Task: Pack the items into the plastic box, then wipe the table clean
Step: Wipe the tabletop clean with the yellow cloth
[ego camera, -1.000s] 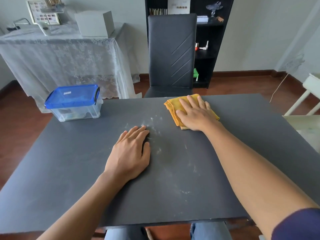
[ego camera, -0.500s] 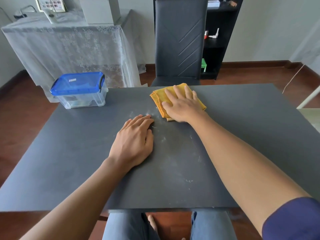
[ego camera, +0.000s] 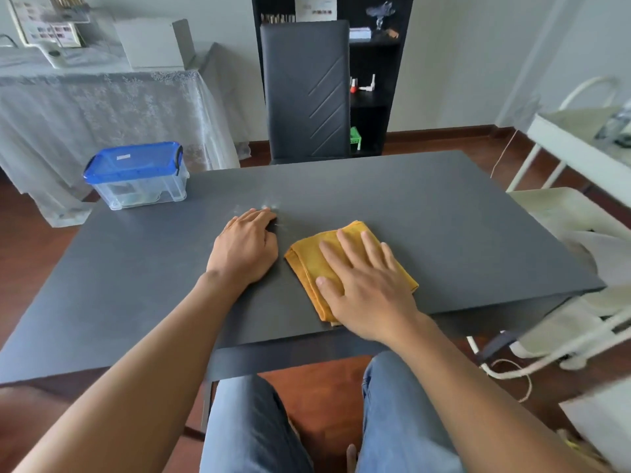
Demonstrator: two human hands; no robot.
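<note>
A folded yellow cloth (ego camera: 307, 261) lies on the dark grey table (ego camera: 426, 227) close to its near edge. My right hand (ego camera: 362, 285) presses flat on the cloth with straight, spread fingers. Just left of it, my left hand (ego camera: 246, 247) rests palm down on the bare tabletop. Faint white dust smears (ego camera: 269, 208) show beyond the left fingertips. The clear plastic box (ego camera: 140, 179) with its blue lid closed stands at the table's far left corner; items inside are dimly visible.
A black chair (ego camera: 307, 90) stands at the table's far side, with a black shelf unit (ego camera: 372, 73) behind it. A lace-covered side table (ego camera: 102, 97) is at the back left. White furniture (ego camera: 580, 158) and a cord crowd the right side.
My right hand has dragged the cloth from the far middle of the table toward the near edge. The left hand stays flat on the table. The head camera has shifted.
</note>
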